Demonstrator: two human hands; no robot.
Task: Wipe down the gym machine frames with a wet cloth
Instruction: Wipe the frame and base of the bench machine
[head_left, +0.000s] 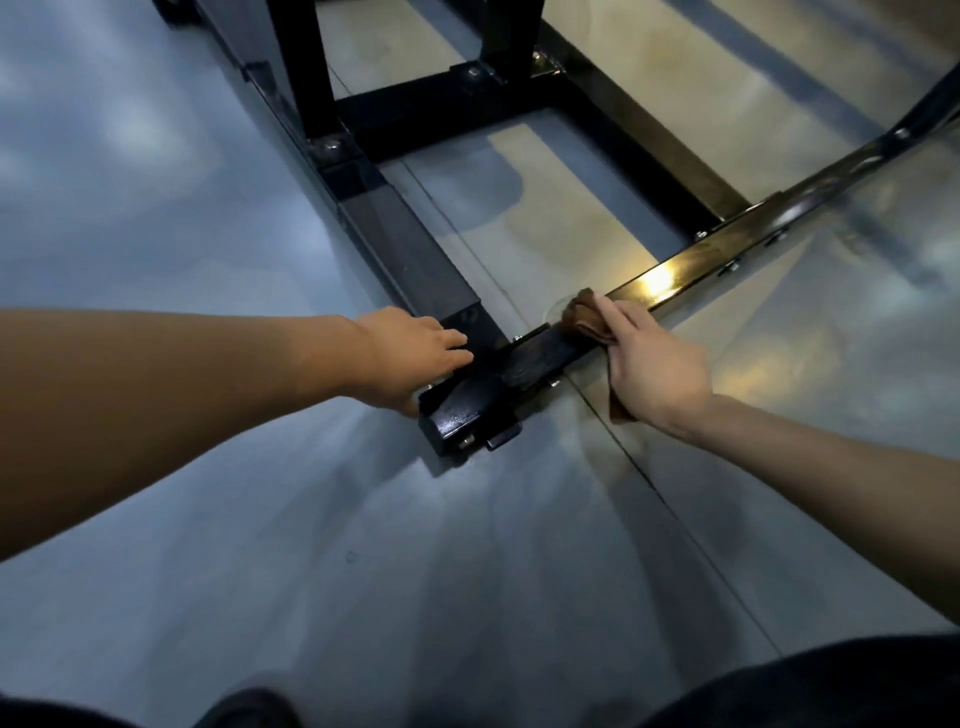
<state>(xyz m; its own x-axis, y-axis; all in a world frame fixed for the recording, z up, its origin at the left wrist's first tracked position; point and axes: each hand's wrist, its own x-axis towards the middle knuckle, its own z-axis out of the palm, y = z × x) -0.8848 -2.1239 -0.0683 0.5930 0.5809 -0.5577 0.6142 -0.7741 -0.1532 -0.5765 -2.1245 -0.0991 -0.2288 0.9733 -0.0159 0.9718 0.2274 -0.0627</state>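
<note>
Head view: at the bottom edge, dark-clothed knees (810, 680) sit over the glossy grey floor (363, 545). At mid-frame the left hand (415, 353) rests with fingers spread fairly straight on the near corner of the black gym machine frame (457, 410). Just right of it, the right hand (649, 364) presses a brown cloth (582, 319) onto the frame's front bar (727, 249), fingers wrapped over the cloth. Farther up, cross bars and black uprights (306, 62) rise toward the upper left.
</note>
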